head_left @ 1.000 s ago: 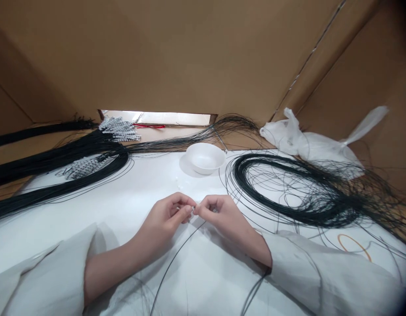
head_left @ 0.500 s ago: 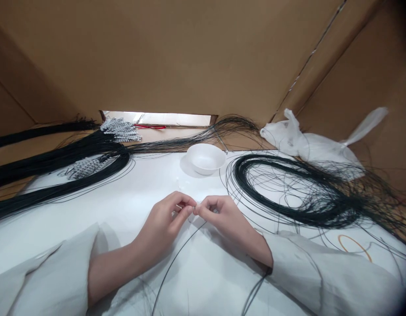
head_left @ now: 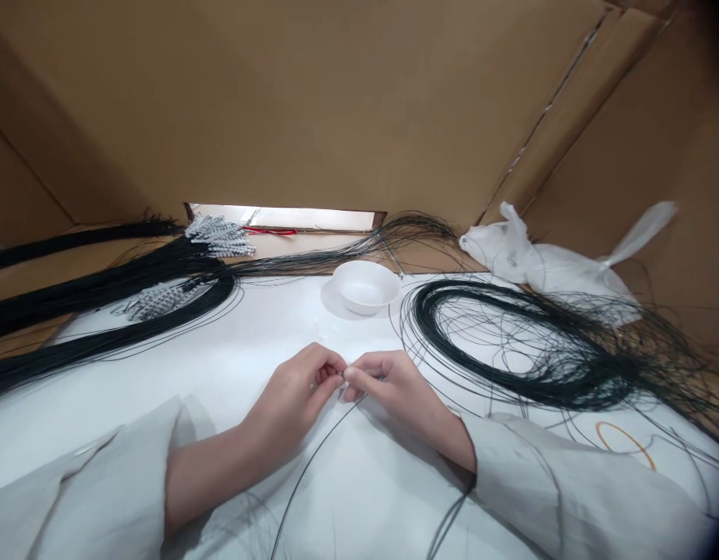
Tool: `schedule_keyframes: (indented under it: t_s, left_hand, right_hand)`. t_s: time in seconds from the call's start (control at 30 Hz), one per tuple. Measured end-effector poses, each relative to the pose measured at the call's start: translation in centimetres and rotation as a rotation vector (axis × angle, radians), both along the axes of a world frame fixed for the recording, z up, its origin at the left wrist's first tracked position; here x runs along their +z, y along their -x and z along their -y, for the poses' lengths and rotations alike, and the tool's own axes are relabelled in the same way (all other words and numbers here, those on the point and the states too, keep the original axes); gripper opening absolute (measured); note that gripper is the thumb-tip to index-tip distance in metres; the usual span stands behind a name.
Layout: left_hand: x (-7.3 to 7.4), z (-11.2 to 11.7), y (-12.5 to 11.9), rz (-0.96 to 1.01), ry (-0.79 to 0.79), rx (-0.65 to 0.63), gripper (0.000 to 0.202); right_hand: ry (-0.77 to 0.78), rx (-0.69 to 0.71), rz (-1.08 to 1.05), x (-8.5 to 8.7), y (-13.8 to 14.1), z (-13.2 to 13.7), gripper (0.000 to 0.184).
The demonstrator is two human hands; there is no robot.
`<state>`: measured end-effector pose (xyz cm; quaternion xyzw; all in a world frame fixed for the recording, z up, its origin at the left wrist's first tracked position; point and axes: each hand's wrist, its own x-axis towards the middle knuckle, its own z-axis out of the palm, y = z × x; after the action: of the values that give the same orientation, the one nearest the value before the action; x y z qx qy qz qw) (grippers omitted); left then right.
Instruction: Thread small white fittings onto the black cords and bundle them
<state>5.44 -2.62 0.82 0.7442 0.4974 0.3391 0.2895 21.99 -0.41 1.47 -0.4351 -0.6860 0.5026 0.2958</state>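
Note:
My left hand (head_left: pixel 298 389) and my right hand (head_left: pixel 388 385) meet fingertip to fingertip over the white table (head_left: pixel 236 373). Both are closed in a pinch. A thin black cord (head_left: pixel 306 470) runs up from the near edge to the right hand's fingers, which grip it close to its end. Something tiny and dark sits between the fingertips; it is too small and too covered to make out. The left thumb and forefinger press at this same spot. Just beyond the hands stands a white bowl (head_left: pixel 366 288), its contents not discernible.
To the right lies a loose coil of black cord (head_left: pixel 452 365), with an orange rubber band (head_left: pixel 627 439) nearer me. Behind it rests a white plastic bag (head_left: pixel 551 260). Black cord bundles with black-and-white ends (head_left: pixel 219 236) lie at left. Cardboard walls (head_left: pixel 289 109) enclose the table.
The view has shifted slightly. The right fingers have closed in a little more, and the fingertips of both hands remain together at the cord.

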Motion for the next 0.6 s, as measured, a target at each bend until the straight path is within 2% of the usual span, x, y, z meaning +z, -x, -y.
schedule_keyframes:
  t_s: [0.23, 0.6]
  left_hand:
    - [-0.01, 0.38, -0.12, 0.007, -0.05, -0.016, 0.016]
    - [0.18, 0.47, -0.37, 0.112, 0.065, 0.035, 0.007]
  right_hand:
    - [0.064, 0.021, -0.117, -0.69, 0.13, -0.18, 0.011]
    - [0.05, 0.065, -0.136, -0.65, 0.43, 0.27, 0.005]
